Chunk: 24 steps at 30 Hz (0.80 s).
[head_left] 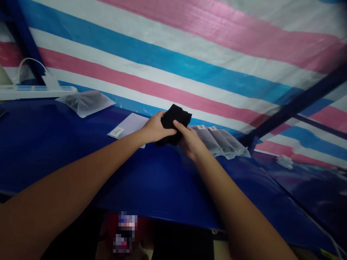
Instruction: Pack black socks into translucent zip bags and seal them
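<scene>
Both of my hands grip a folded black cloth above the far part of the blue table. My left hand wraps its left side, with the thumb lying across the front. On the lower right side, my right hand presses its thumb on the cloth; its other fingers are hidden behind. What kind of cloth item this is, I cannot tell. Beside my left hand lies a flat pale sheet or bag with a small printed label. Several frosted plastic bags overlap just right of my right hand.
At the back left, another frosted bag lies near a white power strip with a plugged-in cable. A striped plastic sheet hangs behind the table. A dark blue frame post slants at the right, beside a second blue surface.
</scene>
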Each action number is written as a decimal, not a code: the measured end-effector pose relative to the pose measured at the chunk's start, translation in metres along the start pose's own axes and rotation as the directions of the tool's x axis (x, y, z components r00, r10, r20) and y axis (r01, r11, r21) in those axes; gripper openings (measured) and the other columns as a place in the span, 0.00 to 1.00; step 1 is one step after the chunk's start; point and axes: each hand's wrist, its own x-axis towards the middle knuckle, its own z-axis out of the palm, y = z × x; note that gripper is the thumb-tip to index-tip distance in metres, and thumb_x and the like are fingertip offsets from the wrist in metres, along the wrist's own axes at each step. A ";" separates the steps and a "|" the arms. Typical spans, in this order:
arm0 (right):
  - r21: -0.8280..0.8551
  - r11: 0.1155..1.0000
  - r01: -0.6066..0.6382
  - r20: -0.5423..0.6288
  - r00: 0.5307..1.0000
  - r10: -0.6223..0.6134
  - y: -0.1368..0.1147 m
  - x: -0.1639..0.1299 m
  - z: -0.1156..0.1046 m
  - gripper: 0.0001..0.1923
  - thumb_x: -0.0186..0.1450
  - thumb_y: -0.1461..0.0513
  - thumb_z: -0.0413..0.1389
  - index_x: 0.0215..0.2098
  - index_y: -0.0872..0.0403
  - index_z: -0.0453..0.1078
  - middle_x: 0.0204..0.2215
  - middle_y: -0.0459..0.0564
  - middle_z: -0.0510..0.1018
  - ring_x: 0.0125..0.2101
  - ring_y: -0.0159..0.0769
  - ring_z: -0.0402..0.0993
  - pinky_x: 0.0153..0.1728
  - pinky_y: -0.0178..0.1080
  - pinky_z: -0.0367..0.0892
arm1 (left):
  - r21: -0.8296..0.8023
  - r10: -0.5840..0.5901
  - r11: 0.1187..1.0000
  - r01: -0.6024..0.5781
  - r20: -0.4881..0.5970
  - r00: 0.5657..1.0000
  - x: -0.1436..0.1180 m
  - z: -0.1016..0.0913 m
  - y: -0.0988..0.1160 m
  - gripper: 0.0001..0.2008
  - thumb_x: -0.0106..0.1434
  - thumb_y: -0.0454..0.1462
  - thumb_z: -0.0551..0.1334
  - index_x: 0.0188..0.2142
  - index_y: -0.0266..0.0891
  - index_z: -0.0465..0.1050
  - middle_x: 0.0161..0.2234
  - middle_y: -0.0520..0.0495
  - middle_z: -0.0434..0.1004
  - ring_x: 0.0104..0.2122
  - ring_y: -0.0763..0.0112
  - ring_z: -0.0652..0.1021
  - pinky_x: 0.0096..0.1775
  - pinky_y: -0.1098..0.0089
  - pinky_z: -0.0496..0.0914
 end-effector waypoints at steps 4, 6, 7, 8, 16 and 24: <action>0.000 1.000 0.007 -0.033 0.999 -0.007 0.000 -0.001 0.002 0.26 0.54 0.52 0.70 0.48 0.54 0.76 0.47 0.57 0.81 0.49 0.52 0.77 0.50 0.50 0.73 | 0.031 -0.018 0.999 0.017 0.027 0.999 -0.003 0.001 0.003 0.33 0.52 0.45 0.72 0.55 0.40 0.66 0.49 0.42 0.78 0.45 0.57 0.79 0.43 0.60 0.74; 0.004 1.000 -0.006 -0.096 0.995 0.006 -0.001 0.000 0.002 0.24 0.55 0.52 0.68 0.46 0.54 0.76 0.45 0.56 0.82 0.47 0.51 0.78 0.48 0.49 0.74 | 0.074 0.016 0.997 -0.022 0.076 0.997 -0.004 0.000 0.006 0.33 0.55 0.50 0.70 0.56 0.41 0.66 0.51 0.41 0.77 0.46 0.56 0.78 0.43 0.60 0.74; 0.005 1.000 -0.015 -0.136 0.991 0.015 -0.002 0.001 0.001 0.23 0.55 0.52 0.67 0.45 0.54 0.76 0.44 0.56 0.82 0.46 0.51 0.78 0.47 0.49 0.74 | 0.099 0.044 0.994 -0.053 0.096 0.994 -0.004 -0.002 0.007 0.32 0.57 0.52 0.68 0.57 0.42 0.66 0.53 0.41 0.76 0.47 0.56 0.78 0.44 0.60 0.73; 0.004 1.000 -0.023 -0.173 0.985 0.023 -0.002 0.002 -0.001 0.22 0.55 0.52 0.65 0.44 0.53 0.76 0.43 0.55 0.82 0.45 0.51 0.78 0.46 0.48 0.75 | 0.130 0.074 0.988 -0.086 0.097 0.992 -0.003 -0.005 0.008 0.32 0.60 0.53 0.65 0.58 0.42 0.65 0.54 0.40 0.75 0.48 0.57 0.78 0.45 0.61 0.73; -0.210 0.961 0.179 -0.311 0.920 -0.239 -0.003 0.013 -0.021 0.21 0.55 0.52 0.65 0.44 0.51 0.75 0.44 0.54 0.81 0.46 0.51 0.78 0.47 0.50 0.74 | 0.646 -0.018 0.763 0.024 -0.016 1.000 0.013 -0.041 -0.013 0.19 0.63 0.52 0.60 0.42 0.39 0.73 0.42 0.37 0.79 0.40 0.54 0.78 0.42 0.59 0.71; -0.271 0.928 0.255 -0.277 0.903 -0.329 -0.006 0.007 -0.011 0.19 0.54 0.53 0.66 0.42 0.51 0.75 0.42 0.53 0.81 0.45 0.52 0.78 0.47 0.53 0.74 | 0.809 -0.274 0.579 0.103 0.074 0.959 0.009 -0.040 -0.014 0.16 0.58 0.47 0.63 0.38 0.37 0.75 0.38 0.32 0.80 0.40 0.44 0.79 0.41 0.53 0.73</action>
